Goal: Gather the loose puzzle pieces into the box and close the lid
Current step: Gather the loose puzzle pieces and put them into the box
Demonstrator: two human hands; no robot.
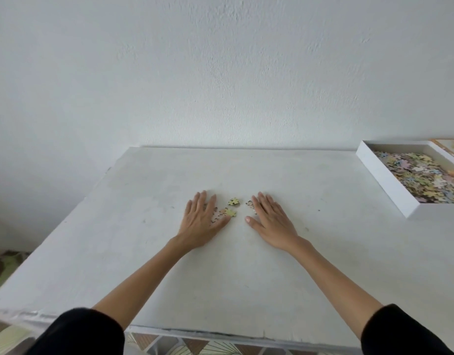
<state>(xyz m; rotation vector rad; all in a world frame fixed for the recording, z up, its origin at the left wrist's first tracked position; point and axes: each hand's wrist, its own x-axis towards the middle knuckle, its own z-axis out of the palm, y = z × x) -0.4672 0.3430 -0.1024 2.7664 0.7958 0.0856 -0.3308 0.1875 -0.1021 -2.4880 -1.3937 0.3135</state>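
Left hand [201,219] and right hand [270,220] lie flat, fingers straight, flanking loose puzzle pieces [231,207], some partly hidden beneath them. Open box [386,179], far right, is cut off by the frame.

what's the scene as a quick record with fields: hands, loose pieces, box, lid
left hand: flat on the table, fingers straight, covering a few pieces
right hand: flat, fingers straight, pieces showing at its fingertips
loose puzzle pieces: small cluster on the table between the hands
box: white, open, far right of the table, apart from both hands
box contents: many pastel pieces
lid: not on the box; a printed panel past it may be the lid, cut off
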